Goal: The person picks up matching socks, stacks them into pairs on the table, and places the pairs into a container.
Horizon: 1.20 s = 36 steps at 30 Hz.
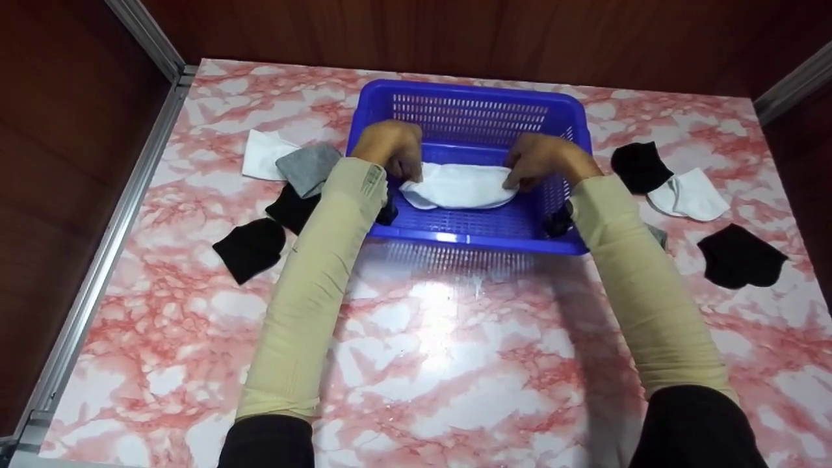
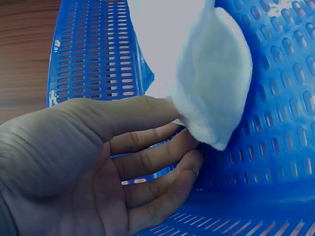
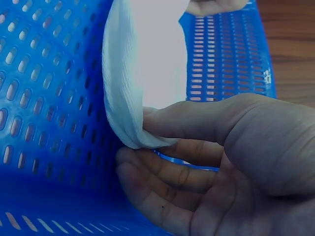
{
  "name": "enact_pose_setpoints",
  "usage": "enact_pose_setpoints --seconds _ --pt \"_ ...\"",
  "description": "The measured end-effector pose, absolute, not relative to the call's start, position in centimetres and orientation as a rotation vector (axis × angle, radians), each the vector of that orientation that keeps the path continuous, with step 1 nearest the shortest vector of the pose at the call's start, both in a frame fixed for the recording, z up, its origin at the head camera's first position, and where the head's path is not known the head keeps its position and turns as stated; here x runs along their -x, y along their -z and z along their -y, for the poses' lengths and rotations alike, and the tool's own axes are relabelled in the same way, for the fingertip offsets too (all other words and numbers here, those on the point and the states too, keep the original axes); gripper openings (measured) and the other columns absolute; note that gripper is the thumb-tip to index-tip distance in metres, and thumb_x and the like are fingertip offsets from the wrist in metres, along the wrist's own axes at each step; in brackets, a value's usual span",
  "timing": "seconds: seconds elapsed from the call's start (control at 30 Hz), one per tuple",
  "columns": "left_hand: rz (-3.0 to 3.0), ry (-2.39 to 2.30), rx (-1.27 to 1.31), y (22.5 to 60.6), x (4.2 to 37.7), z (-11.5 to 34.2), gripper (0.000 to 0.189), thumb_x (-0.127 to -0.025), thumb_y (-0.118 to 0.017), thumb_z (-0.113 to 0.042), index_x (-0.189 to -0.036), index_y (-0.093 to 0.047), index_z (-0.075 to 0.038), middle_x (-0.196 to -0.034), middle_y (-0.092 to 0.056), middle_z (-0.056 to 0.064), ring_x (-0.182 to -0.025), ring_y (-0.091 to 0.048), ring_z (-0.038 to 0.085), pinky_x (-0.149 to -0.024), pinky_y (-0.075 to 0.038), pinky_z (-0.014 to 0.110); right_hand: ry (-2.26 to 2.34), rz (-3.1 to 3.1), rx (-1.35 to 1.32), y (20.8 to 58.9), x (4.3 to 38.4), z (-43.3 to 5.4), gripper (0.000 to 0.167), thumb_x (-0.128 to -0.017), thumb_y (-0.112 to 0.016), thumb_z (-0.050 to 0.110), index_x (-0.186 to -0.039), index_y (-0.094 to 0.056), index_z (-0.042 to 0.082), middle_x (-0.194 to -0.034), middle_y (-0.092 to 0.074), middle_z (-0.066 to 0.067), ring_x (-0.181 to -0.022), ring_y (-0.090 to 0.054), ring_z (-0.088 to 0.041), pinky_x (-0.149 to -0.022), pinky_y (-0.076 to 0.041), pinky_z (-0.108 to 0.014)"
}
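Observation:
A white sock stretches sideways inside the blue plastic basket, held at both ends. My left hand pinches its left end. In the left wrist view the thumb lies on the cloth and the fingers curl beneath it. At the other end my right hand pinches the cloth between thumb and fingers. The right wrist view shows that thumb on the sock's upper side. Folded layers show along the edge of the white sock.
Left of the basket lie a white sock, a grey sock and black socks. On the right are black socks, a white sock and a partly hidden grey piece. A brown wooden panel stands behind the red-and-white table.

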<state>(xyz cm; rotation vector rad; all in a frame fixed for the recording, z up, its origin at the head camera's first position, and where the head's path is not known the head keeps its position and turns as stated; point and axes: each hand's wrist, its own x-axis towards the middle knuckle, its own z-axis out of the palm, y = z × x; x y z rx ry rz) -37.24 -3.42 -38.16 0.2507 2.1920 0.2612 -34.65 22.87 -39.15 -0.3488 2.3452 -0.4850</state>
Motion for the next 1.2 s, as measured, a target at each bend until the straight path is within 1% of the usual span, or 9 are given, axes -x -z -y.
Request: enact_pose_setpoints --seconds 0.13,0.23,0.43,0.57,0.7,0.9,1.03,1.13,1.2 --pt "-2.202 -0.260 -0.239 38.1 37.1 3.2 0.027 -0.093 -0.078 -0.023 -0.096 -0.054 -0.011 -0.064 -0.059 -0.007 -0.057 -0.056 0.003 -0.055 -0.048 0.016 0.479 -2.352 0.362 39.2 34.7 -23.1 0.013 -0.089 -0.075 0.011 -0.088 -0.066 0.002 -0.066 -0.062 0.004 -0.063 -0.059 -0.007 -0.061 -0.051 -0.021" --pt "-2.215 -0.236 -0.238 38.2 37.1 3.2 0.031 -0.093 -0.078 -0.025 -0.098 -0.051 -0.012 -0.064 -0.060 -0.008 -0.058 -0.056 0.002 -0.056 -0.048 0.017 0.480 -2.333 0.346 39.1 34.7 -23.0 0.015 -0.090 -0.075 0.013 -0.093 -0.067 0.000 -0.068 -0.064 0.004 -0.065 -0.061 -0.007 -0.062 -0.052 -0.021" --pt "-2.191 -0.265 -0.244 38.1 37.0 3.3 0.031 -0.095 -0.075 -0.024 -0.101 -0.048 -0.011 -0.061 -0.056 -0.008 -0.052 -0.051 0.002 -0.052 -0.044 0.016 0.406 -2.370 0.363 38.6 34.4 -22.5 0.035 -0.091 -0.077 0.020 -0.115 -0.069 -0.004 -0.075 -0.067 0.000 -0.069 -0.062 -0.009 -0.065 -0.052 -0.023" --pt "-2.168 -0.297 -0.254 37.8 36.9 3.5 0.025 -0.096 -0.074 -0.023 -0.101 -0.055 -0.009 -0.065 -0.059 -0.006 -0.052 -0.051 0.002 -0.052 -0.044 0.016 0.368 -2.411 0.390 38.2 34.1 -22.3 0.048 -0.094 -0.075 0.033 -0.125 -0.071 -0.003 -0.081 -0.069 -0.002 -0.074 -0.062 -0.012 -0.067 -0.051 -0.025" --pt "-2.199 -0.301 -0.312 37.1 37.0 3.8 0.019 -0.096 -0.075 -0.027 -0.095 -0.065 -0.012 -0.070 -0.064 -0.006 -0.057 -0.054 0.002 -0.055 -0.047 0.016 0.363 -2.475 0.429 37.5 33.7 -22.3 0.047 -0.099 -0.068 0.043 -0.117 -0.074 -0.001 -0.081 -0.066 -0.001 -0.075 -0.060 -0.014 -0.066 -0.049 -0.028" --pt "-2.308 -0.350 -0.408 35.4 36.6 4.3 0.030 -0.094 -0.078 -0.031 -0.082 -0.053 -0.018 -0.068 -0.057 -0.011 -0.066 -0.055 0.003 -0.061 -0.049 0.016 0.449 -2.651 0.497 35.3 32.9 -23.0 0.042 -0.101 -0.065 0.042 -0.109 -0.075 0.002 -0.089 -0.066 -0.002 -0.081 -0.056 -0.014 -0.068 -0.047 -0.028" --pt "-2.420 -0.401 -0.435 34.3 35.7 4.8 0.026 -0.092 -0.080 -0.031 -0.101 -0.062 -0.014 -0.086 -0.058 -0.007 -0.076 -0.055 0.006 -0.067 -0.048 0.018 0.549 -2.737 0.484 33.6 32.1 -24.0 0.039 -0.099 -0.068 0.041 -0.108 -0.076 0.003 -0.088 -0.068 0.001 -0.079 -0.055 -0.011 -0.067 -0.045 -0.026" --pt "-2.512 -0.421 -0.471 33.5 35.0 5.3 0.042 -0.093 -0.079 -0.028 -0.127 -0.065 -0.010 -0.110 -0.063 0.000 -0.095 -0.057 0.012 -0.083 -0.051 0.024 0.646 -2.780 0.472 32.7 31.4 -24.7 0.036 -0.098 -0.070 0.036 -0.106 -0.076 0.001 -0.084 -0.068 0.006 -0.075 -0.055 -0.007 -0.065 -0.044 -0.022" --pt "-2.562 -0.431 -0.506 33.1 34.7 5.6 0.048 -0.093 -0.077 -0.025 -0.136 -0.065 -0.007 -0.125 -0.064 0.006 -0.109 -0.057 0.018 -0.097 -0.052 0.032 0.701 -2.810 0.453 32.3 30.8 -25.3 0.034 -0.098 -0.071 0.033 -0.106 -0.076 0.001 -0.083 -0.066 0.009 -0.074 -0.054 -0.003 -0.064 -0.044 -0.019"
